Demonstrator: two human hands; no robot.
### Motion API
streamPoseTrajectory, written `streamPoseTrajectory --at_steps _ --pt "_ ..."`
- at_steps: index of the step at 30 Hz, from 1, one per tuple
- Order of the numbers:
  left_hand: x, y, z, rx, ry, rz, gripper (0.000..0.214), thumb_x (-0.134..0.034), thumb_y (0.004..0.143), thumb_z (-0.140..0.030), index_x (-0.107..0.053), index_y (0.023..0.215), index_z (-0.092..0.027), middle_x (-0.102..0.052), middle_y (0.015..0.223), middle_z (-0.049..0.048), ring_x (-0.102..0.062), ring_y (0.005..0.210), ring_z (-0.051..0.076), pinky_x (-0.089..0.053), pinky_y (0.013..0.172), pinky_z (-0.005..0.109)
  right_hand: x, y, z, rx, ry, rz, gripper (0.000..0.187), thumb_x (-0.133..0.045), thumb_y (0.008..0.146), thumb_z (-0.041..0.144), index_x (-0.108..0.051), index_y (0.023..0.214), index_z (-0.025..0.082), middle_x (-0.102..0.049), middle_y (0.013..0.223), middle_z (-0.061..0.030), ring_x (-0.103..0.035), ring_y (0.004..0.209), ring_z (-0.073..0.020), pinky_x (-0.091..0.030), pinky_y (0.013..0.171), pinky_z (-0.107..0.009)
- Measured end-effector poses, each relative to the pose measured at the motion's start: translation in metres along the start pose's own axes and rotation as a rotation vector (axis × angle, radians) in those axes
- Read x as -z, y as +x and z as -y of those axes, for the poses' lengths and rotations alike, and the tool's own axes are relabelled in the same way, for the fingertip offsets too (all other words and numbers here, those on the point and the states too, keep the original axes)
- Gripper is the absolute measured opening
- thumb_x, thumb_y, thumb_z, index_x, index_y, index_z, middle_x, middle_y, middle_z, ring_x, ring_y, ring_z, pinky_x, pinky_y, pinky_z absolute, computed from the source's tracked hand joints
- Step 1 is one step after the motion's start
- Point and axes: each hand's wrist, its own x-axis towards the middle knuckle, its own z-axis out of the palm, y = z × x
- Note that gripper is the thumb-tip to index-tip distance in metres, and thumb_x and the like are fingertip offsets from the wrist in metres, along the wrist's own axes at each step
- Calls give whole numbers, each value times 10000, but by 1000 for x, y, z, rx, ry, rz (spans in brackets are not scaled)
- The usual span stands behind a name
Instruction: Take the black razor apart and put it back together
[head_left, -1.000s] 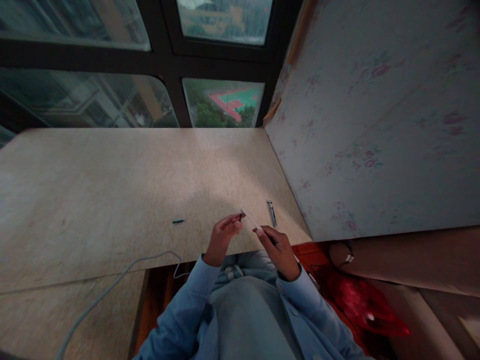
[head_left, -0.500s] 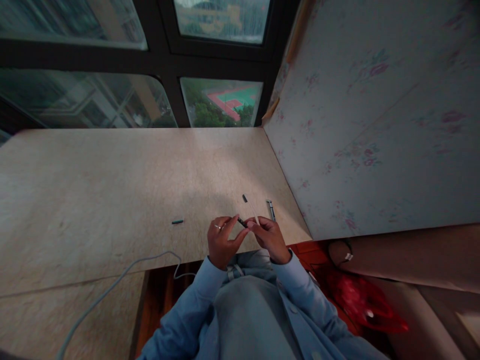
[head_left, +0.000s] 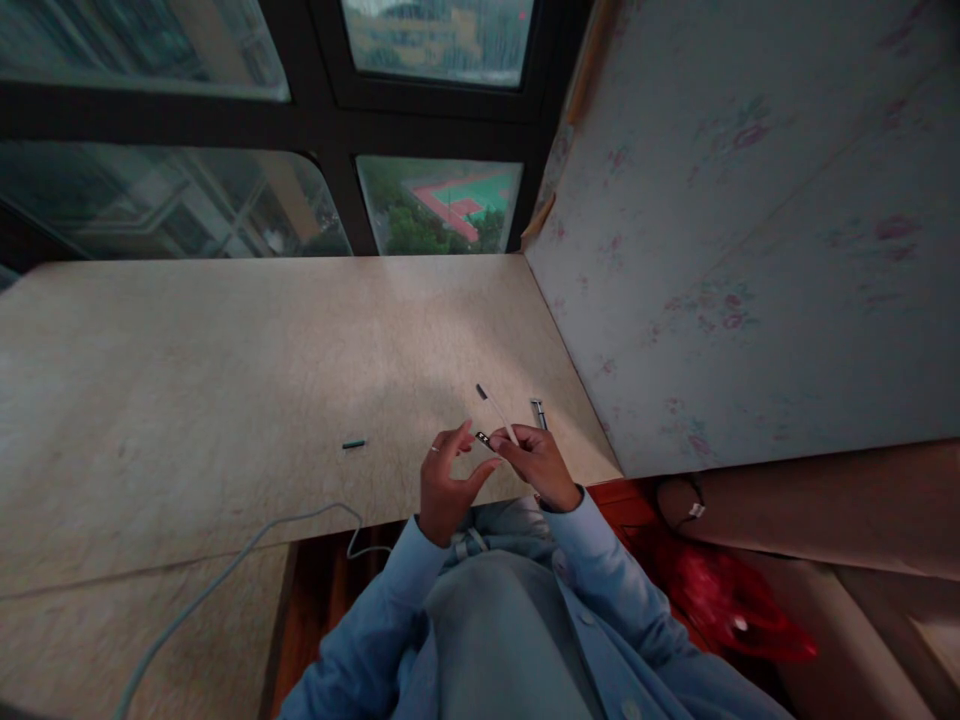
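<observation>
My right hand (head_left: 536, 462) is closed on a small brush (head_left: 499, 413) with a thin white handle and a dark bristle head pointing away from me. Between the same fingers sticks out a small dark strip with light spots (head_left: 484, 440); its kind is unclear. My left hand (head_left: 448, 480), a ring on one finger, is beside the strip with thumb and fingers apart, holding nothing. Just beyond my right hand lies a metal T-shaped razor (head_left: 538, 412), its lower handle partly hidden. A short dark bar (head_left: 353, 444) rests on the tabletop, left of my left hand.
The pale tabletop (head_left: 225, 380) reaches back to dark-framed windows (head_left: 442, 125). A flowered wall (head_left: 720, 250) bounds it on the right. A grey cable (head_left: 247, 540) loops over the front edge at left. A red plastic bag (head_left: 735, 600) lies low on the right.
My left fingers have let go of the dark strip and spread apart. The strip stays in my right hand, and the brush head has swung slightly left.
</observation>
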Motion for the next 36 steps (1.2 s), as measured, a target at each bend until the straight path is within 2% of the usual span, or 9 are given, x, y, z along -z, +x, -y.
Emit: streamPoseTrajectory --at_steps 2,5,8,12,17,22,26,32,36 --pt "3 3 -3 304 -312 87 596 -795 660 -443 -636 1182 -204 -653 964 71 -609 799 179 -498 726 324 7 3 1 69 -51 40 334 -643 801 469 -703 766 142 -530 568 23 -428 513 -95 -323 487 -215" --pt "9 10 -4 758 -786 336 488 -666 750 -556 -695 994 -135 -654 911 102 -605 736 168 -483 638 295 16 7 3 146 -134 123 326 -629 828 460 -720 794 148 -632 691 -11 -538 639 -136 -410 611 -242" --pt "11 14 -3 966 -1010 528 485 -570 825 -567 -704 859 -101 -640 848 109 -593 689 156 -472 602 282 22 10 4 161 -193 192 332 -618 845 464 -731 820 153 -650 703 -14 -566 668 -153 -425 647 -253" --pt "6 12 -6 1020 -1101 542 400 -574 866 -488 -689 845 -106 -625 809 86 -584 665 138 -462 598 269 23 11 7 138 -192 261 365 -618 842 498 -735 846 152 -645 679 -14 -575 674 -162 -431 656 -257" --pt "0 10 -8 1080 -1191 522 351 -592 873 -445 -677 823 -108 -604 766 60 -564 633 115 -441 582 246 21 12 11 118 -138 275 385 -624 827 520 -727 800 149 -649 679 -23 -579 679 -167 -433 665 -269" --pt "-3 12 -8 1077 -1321 440 385 -568 881 -474 -675 813 -110 -568 728 28 -519 590 92 -405 535 226 21 6 16 96 -45 139 415 -645 805 531 -715 985 164 -567 636 10 -503 588 -127 -379 558 -235" --pt "-5 15 -8 1021 -1380 331 415 -552 891 -480 -685 914 -88 -552 702 18 -491 580 79 -390 533 211 24 -11 20 46 -8 40 480 -532 882 558 -682 1077 147 -422 559 48 -374 481 -96 -281 454 -219" --pt "-8 17 -6 1008 -1383 270 382 -584 874 -474 -677 844 -105 -558 703 15 -490 579 75 -391 534 210 17 -36 14 73 -237 47 423 -464 943 502 -707 971 156 -499 644 8 -463 598 -126 -340 538 -234" --pt "-10 16 -6 1007 -1350 260 384 -578 872 -489 -670 821 -120 -548 696 10 -492 574 77 -412 548 216 10 -44 9 81 -297 57 398 -445 955 483 -692 896 176 -543 660 3 -490 621 -139 -351 571 -242"
